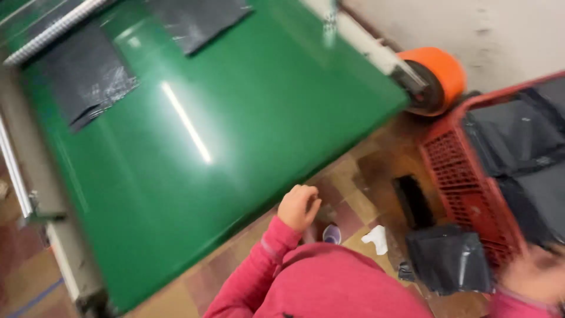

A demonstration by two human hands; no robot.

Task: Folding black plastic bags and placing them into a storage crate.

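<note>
Green belt edge lies just beside the curled left hand.

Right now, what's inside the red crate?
The red crate holds dark grey plastic mailer bags, stacked flat. Anything beneath them is covered. The blurred right hand hides the crate's near corner.
</note>
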